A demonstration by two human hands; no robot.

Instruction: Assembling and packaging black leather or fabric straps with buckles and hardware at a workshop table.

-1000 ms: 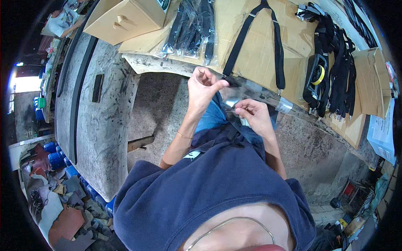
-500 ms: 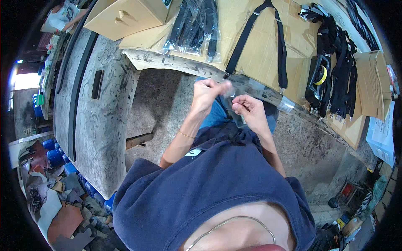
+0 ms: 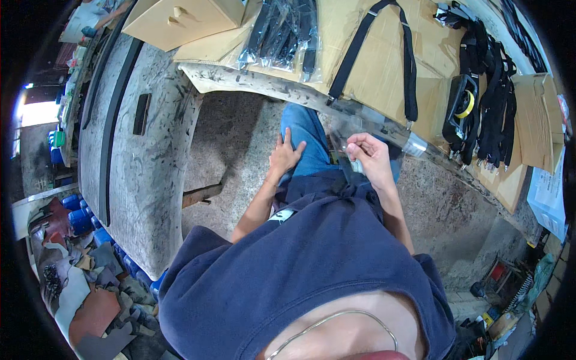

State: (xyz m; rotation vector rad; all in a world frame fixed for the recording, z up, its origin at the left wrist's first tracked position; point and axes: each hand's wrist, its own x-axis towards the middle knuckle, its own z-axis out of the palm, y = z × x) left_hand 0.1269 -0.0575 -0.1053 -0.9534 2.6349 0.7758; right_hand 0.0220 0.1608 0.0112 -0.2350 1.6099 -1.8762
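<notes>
My left hand (image 3: 285, 157) lies on my left thigh over blue jeans, its fingers spread and nothing in them. The fingers of my right hand (image 3: 369, 155) are pinched together above my lap, closed on a thin clear plastic bag (image 3: 341, 137) that hangs by the table edge. How far the bag extends is hard to see. Just beyond, a pair of black suspenders (image 3: 355, 54) with metal clips is laid out on the cardboard-covered table (image 3: 384, 84). More black straps packed in clear plastic (image 3: 281, 36) lie to its left.
A bundle of black suspenders (image 3: 495, 108) and a tape dispenser (image 3: 461, 111) with yellow tape sit at the right, near an open cardboard box (image 3: 534, 120). A beige box (image 3: 186, 24) stands far left. Long black strips (image 3: 114, 132) rest on the worn side table (image 3: 150, 174). Scraps (image 3: 96, 315) pile at lower left.
My left hand has drawn back from the table edge and come down onto my thigh, its fingers now apart. My right hand stays in nearly the same place, still pinched.
</notes>
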